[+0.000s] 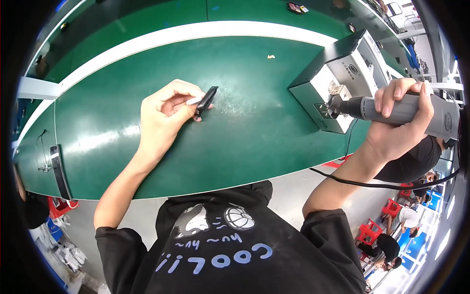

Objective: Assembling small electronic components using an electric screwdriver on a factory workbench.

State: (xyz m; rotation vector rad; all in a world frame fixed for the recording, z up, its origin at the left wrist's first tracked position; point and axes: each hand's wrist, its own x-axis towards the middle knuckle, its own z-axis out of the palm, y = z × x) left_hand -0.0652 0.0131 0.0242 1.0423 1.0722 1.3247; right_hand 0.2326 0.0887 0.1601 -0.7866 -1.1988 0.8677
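My left hand (164, 110) is raised over the green table (235, 157), its fingers closed round a small, elongated black part (207, 100). A short white piece (194, 101) shows at the fingers; I cannot make out whether it belongs to the part. On the right, my right hand (396, 115) is wrapped round a grey electric screwdriver (409, 109) held nearly level. The screwdriver's dark nose points left, with its tip at the front outlet of a box-shaped screw feeder (313, 109). Whether the bit touches a screw there is too small to tell.
A black cable (387, 185) loops below my right forearm. A small pale scrap (270, 57) lies farther back. At the left end are a dark flat strip (59, 171) and a thin wire loop (43, 154). A white rail (196, 30) edges the table's far side.
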